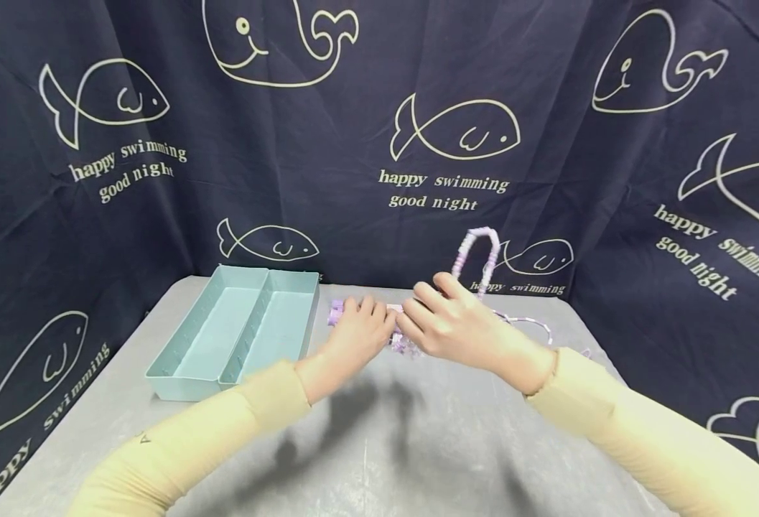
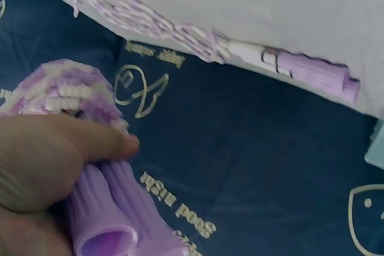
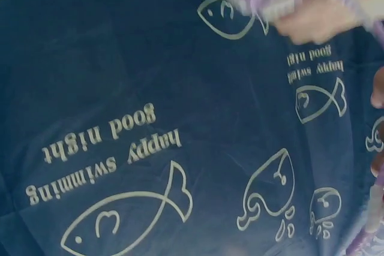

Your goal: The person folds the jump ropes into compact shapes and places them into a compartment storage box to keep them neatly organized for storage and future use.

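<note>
Dark navy fabric curtain with pale fish and whale outlines (image 1: 347, 158) behind grey tabletop (image 1: 431, 445). Pale teal two-compartment plastic tray (image 1: 185, 390) on tabletop, left of hands. Right hand (image 1: 450, 323) fingers curled in on purple-and-white beaded rope (image 2: 66, 91), strand looping up above knuckles. Left hand (image 1: 362, 332) just beside it, thumb and fingers closed round same rope, gathered beads and paired handles together. Second purple-and-white beaded rope (image 2: 201, 43) lying stretched along tabletop. Fluted purple plastic handles (image 2: 99, 208) side by side below left thumb, one hollow end showing.
</note>
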{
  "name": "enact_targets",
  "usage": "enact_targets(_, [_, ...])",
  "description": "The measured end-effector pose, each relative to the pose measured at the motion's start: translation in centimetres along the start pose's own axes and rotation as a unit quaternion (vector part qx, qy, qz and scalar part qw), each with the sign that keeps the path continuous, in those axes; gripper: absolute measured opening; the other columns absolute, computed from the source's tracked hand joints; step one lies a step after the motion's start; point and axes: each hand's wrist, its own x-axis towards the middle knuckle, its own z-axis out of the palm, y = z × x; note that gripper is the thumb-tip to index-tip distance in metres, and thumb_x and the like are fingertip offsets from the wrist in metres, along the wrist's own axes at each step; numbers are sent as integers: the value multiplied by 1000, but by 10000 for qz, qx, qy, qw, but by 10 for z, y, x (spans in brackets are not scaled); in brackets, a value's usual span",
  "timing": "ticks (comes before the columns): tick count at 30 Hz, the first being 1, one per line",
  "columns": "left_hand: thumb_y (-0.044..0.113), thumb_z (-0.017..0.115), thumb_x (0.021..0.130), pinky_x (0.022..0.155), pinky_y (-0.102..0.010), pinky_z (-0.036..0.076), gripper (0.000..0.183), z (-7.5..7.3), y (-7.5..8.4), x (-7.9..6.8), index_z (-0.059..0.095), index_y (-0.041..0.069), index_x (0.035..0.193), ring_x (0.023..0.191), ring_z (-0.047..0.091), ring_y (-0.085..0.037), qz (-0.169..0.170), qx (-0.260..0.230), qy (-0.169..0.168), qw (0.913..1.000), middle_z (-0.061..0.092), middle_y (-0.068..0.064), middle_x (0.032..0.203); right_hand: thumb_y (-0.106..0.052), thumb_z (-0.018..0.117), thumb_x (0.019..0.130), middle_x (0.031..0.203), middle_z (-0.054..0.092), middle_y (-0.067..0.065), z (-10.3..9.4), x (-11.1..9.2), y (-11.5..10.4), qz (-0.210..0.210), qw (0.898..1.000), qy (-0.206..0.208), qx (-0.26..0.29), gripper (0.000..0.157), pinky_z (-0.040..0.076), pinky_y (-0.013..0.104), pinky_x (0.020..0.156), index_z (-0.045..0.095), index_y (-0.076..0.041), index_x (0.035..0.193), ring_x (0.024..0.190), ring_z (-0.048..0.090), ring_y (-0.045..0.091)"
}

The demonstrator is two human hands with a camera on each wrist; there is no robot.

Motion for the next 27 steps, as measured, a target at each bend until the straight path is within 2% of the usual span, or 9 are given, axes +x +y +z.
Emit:
enact_targets(5, [22, 47, 91, 64, -33, 37, 14, -8, 9, 1, 60, 21, 88, 77, 48, -18, 604, 21, -186, 9980, 54, 2, 82, 3, 45, 84, 63, 45, 4, 4, 5, 8, -60, 9998, -202, 7, 20, 40, 37, 70, 49, -9, 68, 66, 44, 22])
enact_targets(8, [23, 48, 91, 68, -35, 39, 15, -11, 11, 2, 63, 23, 89, 78, 48, -18, 902, 25, -173, 9958, 53, 2, 86, 1, 42, 86, 65, 49, 4, 7, 5, 15, -24, 9995, -316, -41, 20, 39, 38, 71, 52, -8, 70, 68, 46, 23])
enact_targets(11, [21, 46, 92, 67, -35, 40, 19, -14, 12, 1, 65, 25, 90, 78, 48, -17, 1309, -82, -22, 9914, 55, 3, 86, 0, 38, 88, 64, 50, 4, 10, 3, 25, 47, 9983, -578, -36, 23, 39, 38, 71, 53, -7, 72, 69, 47, 24])
enact_targets(15, [25, 48, 91, 66, -35, 38, 16, -19, 16, 0, 63, 25, 92, 81, 51, -16, 1758, -237, 409, 9833, 60, 7, 86, -2, 34, 90, 62, 49, 4, 19, 1, 34, 69, 9965, -816, 162, 27, 38, 37, 70, 53, -7, 71, 68, 46, 25])
enact_targets(18, [26, 48, 90, 68, -36, 38, 14, -26, 18, 1, 61, 26, 95, 84, 53, -17, 1922, -279, 596, 9791, 61, 8, 86, -2, 38, 89, 61, 48, 5, 27, -1, 37, 64, 9965, -755, 356, 25, 38, 37, 68, 53, -7, 70, 66, 45, 26])
enact_targets(23, [22, 43, 93, 69, -35, 38, 17, -34, 20, 1, 60, 23, 96, 83, 51, -17, 1976, -300, 664, 9776, 58, 5, 84, -11, 43, 91, 59, 49, 5, 35, -8, 46, 256, 9967, -593, 486, 25, 38, 37, 66, 53, -8, 69, 65, 46, 26])
enact_targets(27, [16, 34, 94, 64, -32, 37, 24, -35, 22, -4, 58, 20, 89, 75, 47, -15, 2006, -549, 1225, 9704, 54, 4, 80, -23, 39, 98, 59, 50, 5, 41, -19, 61, 736, 9946, -572, 457, 36, 37, 38, 65, 51, -7, 68, 64, 46, 27])
